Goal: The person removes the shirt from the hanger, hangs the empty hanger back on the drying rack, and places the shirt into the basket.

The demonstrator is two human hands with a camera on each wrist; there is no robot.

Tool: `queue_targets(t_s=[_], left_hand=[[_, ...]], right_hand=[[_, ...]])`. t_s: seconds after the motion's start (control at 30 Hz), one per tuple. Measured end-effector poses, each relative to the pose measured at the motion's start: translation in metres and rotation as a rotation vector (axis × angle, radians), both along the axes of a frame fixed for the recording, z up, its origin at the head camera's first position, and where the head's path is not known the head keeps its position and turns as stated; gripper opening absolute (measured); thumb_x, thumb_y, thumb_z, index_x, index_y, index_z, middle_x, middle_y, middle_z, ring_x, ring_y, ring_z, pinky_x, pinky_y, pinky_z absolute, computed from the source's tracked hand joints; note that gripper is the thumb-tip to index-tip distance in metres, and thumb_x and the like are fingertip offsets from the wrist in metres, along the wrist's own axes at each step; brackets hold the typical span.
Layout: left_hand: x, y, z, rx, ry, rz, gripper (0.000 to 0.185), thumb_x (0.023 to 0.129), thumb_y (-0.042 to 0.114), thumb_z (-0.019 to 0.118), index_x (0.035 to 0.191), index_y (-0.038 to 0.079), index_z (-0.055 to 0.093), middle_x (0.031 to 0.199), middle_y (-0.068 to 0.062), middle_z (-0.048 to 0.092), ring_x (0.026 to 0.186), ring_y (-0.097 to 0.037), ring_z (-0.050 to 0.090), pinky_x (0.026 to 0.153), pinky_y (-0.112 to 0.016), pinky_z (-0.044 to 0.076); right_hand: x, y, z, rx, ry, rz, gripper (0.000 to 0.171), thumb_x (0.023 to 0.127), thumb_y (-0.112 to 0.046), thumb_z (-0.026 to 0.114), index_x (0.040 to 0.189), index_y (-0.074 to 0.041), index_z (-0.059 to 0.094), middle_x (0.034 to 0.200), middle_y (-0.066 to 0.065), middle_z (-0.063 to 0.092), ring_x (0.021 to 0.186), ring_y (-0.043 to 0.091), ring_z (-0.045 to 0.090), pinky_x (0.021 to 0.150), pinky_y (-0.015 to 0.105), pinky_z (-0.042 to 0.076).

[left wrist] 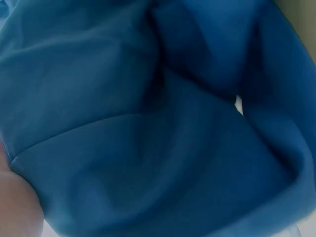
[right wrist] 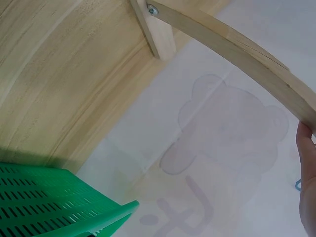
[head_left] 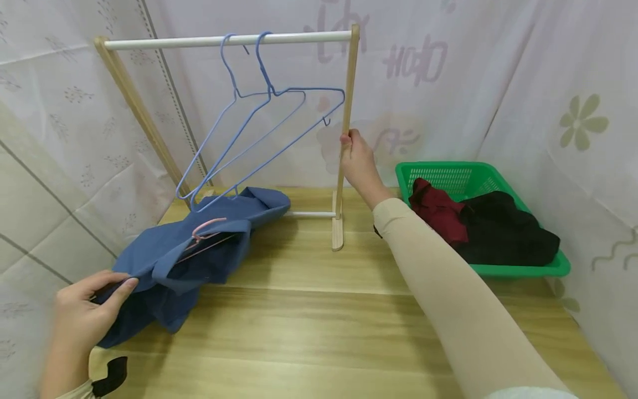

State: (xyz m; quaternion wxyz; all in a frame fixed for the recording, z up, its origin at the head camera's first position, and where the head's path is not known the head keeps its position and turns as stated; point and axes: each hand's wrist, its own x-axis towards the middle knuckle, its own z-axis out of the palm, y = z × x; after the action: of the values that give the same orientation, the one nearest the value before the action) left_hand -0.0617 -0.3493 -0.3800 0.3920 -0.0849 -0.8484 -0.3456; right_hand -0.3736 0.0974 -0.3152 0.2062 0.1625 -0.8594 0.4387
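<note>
A small wooden clothes rack (head_left: 344,138) with a white top rail (head_left: 229,40) stands on the wooden table (head_left: 319,327). Two blue wire hangers (head_left: 259,122) hang from the rail. My right hand (head_left: 356,160) grips the rack's right upright; the same upright (right wrist: 237,49) crosses the right wrist view, with a fingertip at its right edge. A blue garment (head_left: 199,249) lies on the table at the left with a pink hanger (head_left: 206,230) inside it. My left hand (head_left: 92,310) pinches the garment's near edge. The blue cloth (left wrist: 148,123) fills the left wrist view.
A green plastic basket (head_left: 478,177) at the right holds a dark red garment (head_left: 436,208) and a black garment (head_left: 508,233); its corner (right wrist: 59,202) shows in the right wrist view. Patterned curtains close in the table on three sides.
</note>
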Motion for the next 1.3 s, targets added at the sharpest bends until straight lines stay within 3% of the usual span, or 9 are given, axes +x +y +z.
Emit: queue_targets(t_s=[0.2,0.33,0.43,0.63,0.8,0.97,1.07,1.17,1.3], left_hand=[[-0.008,0.028,0.007,0.043,-0.001,-0.146,0.028,0.071,-0.024,0.08,0.086,-0.001,0.081,0.093,0.029,0.073,0.086,0.015,0.065,0.085,-0.004,0.047],[-0.004,0.048,0.021,0.045,-0.034,-0.178,0.032,0.072,-0.024,0.08,0.087,0.004,0.081,0.092,0.023,0.075,0.089,0.014,0.067,0.087,-0.004,0.049],[-0.006,0.066,0.034,0.04,-0.055,-0.217,0.025,0.077,-0.02,0.081,0.087,0.003,0.08,0.089,0.019,0.076,0.083,0.011,0.067,0.079,-0.005,0.05],[-0.029,0.108,0.05,0.132,-0.032,-0.325,0.024,0.077,-0.023,0.078,0.086,-0.001,0.08,0.085,0.018,0.075,0.07,0.004,0.065,0.066,-0.009,0.049],[-0.048,0.143,0.059,0.143,-0.047,-0.384,0.023,0.08,-0.02,0.078,0.089,0.001,0.08,0.086,0.015,0.075,0.074,0.003,0.068,0.069,-0.011,0.052],[-0.066,0.171,0.065,0.124,0.006,-0.465,0.02,0.083,-0.017,0.078,0.091,0.001,0.08,0.082,-0.004,0.075,0.073,-0.001,0.064,0.067,-0.015,0.049],[-0.075,0.182,0.069,0.08,0.108,-0.394,0.014,0.085,-0.011,0.08,0.091,0.001,0.079,0.081,-0.012,0.074,0.075,-0.011,0.063,0.073,-0.018,0.046],[-0.081,0.187,0.068,0.035,0.205,-0.208,0.006,0.087,-0.001,0.084,0.091,0.002,0.08,0.082,-0.014,0.074,0.081,-0.024,0.063,0.091,-0.03,0.038],[-0.081,0.184,0.052,0.029,0.19,0.031,0.016,0.086,0.018,0.088,0.091,0.005,0.079,0.086,-0.015,0.076,0.089,-0.035,0.059,0.095,-0.053,0.03]], right_hand=[[0.015,0.011,0.006,-0.057,-0.185,0.062,0.054,0.114,-0.046,0.041,0.148,-0.004,0.044,0.135,0.023,0.058,0.122,0.037,0.062,0.105,0.053,0.053],[0.062,0.012,0.008,0.001,-0.36,0.06,0.068,0.111,-0.046,0.05,0.165,-0.012,0.025,0.16,0.025,0.039,0.146,0.041,0.048,0.118,0.058,0.045],[0.109,0.016,0.009,0.149,-0.385,0.152,0.063,0.113,-0.046,0.047,0.164,-0.011,0.035,0.164,0.021,0.04,0.152,0.04,0.043,0.123,0.06,0.039],[0.177,0.046,0.015,0.299,-0.131,0.273,0.035,0.112,-0.035,0.054,0.132,-0.012,0.072,0.134,0.008,0.072,0.129,0.03,0.065,0.108,0.053,0.053],[0.2,0.087,0.018,0.21,0.139,0.169,0.016,0.106,-0.016,0.067,0.117,-0.012,0.077,0.112,0.002,0.076,0.105,0.012,0.068,0.091,0.027,0.053],[0.217,0.117,0.033,0.129,0.308,0.112,0.022,0.096,0.003,0.073,0.116,-0.006,0.078,0.105,0.006,0.075,0.101,-0.007,0.059,0.09,0.012,0.044],[0.22,0.126,0.037,0.123,0.363,0.094,0.026,0.093,0.008,0.074,0.117,-0.002,0.077,0.106,0.012,0.075,0.108,-0.011,0.058,0.095,0.009,0.042],[0.219,0.127,0.029,0.15,0.355,0.042,0.02,0.094,0.006,0.074,0.112,-0.001,0.077,0.103,0.013,0.076,0.103,-0.013,0.055,0.094,0.007,0.04],[0.215,0.118,0.008,0.145,0.274,-0.022,0.007,0.097,-0.001,0.073,0.103,-0.001,0.076,0.1,0.012,0.076,0.094,-0.008,0.056,0.09,0.008,0.04]])
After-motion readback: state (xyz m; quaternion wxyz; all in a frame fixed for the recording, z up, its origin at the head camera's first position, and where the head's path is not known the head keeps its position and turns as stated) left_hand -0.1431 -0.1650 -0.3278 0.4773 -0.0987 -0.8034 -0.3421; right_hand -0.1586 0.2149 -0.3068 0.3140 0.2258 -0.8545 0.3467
